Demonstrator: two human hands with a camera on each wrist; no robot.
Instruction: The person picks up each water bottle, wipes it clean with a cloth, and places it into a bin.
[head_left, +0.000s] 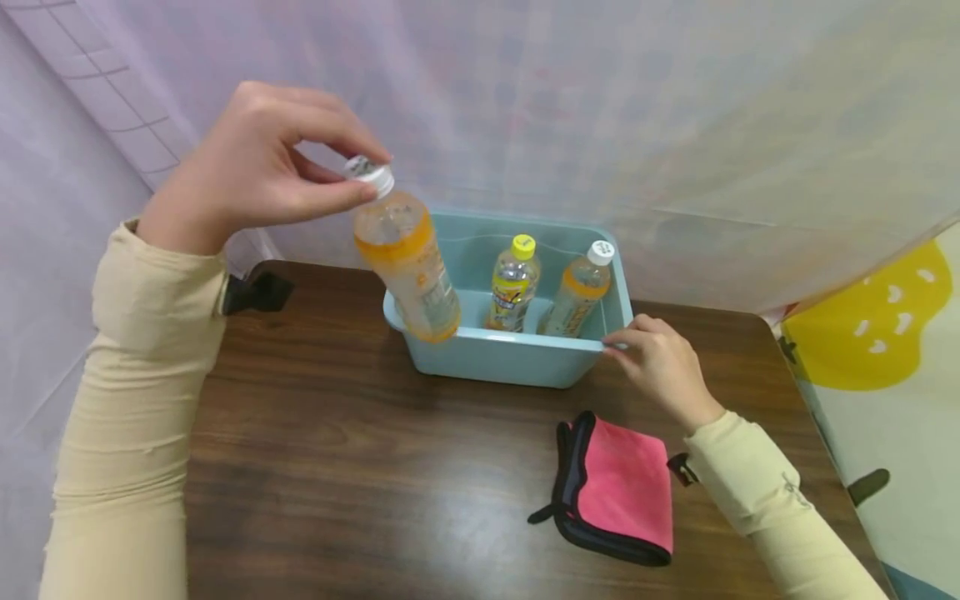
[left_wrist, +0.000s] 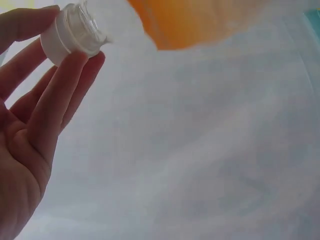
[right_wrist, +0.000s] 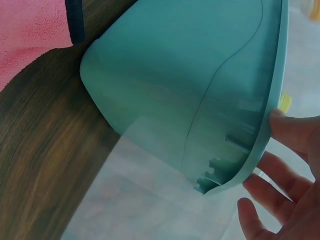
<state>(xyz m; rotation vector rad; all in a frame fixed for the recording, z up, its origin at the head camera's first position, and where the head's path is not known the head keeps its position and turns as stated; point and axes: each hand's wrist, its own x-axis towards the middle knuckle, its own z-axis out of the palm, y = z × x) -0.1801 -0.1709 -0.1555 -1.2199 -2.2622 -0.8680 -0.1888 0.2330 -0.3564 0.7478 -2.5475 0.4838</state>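
Note:
By its white cap (left_wrist: 70, 35), my left hand (head_left: 277, 162) pinches a clear plastic bottle (head_left: 412, 271) with an orange band. The bottle hangs tilted, its base overlapping the front left rim of a light blue plastic bin (head_left: 487, 358) in the head view. Two more bottles stand inside the bin: a yellow-capped bottle (head_left: 513, 287) in the middle and a white-capped bottle (head_left: 577, 296) at the right. My right hand (head_left: 663, 362) grips the bin's front right corner, thumb and fingers on the rim, as the right wrist view also shows (right_wrist: 290, 170).
A folded pink cloth (head_left: 626, 483) with black edging lies on the dark wooden table (head_left: 322, 450), in front of the bin. Pale curtain-like sheeting (head_left: 525, 108) hangs behind the table. A yellow shape (head_left: 877, 317) is printed on the covering at the right.

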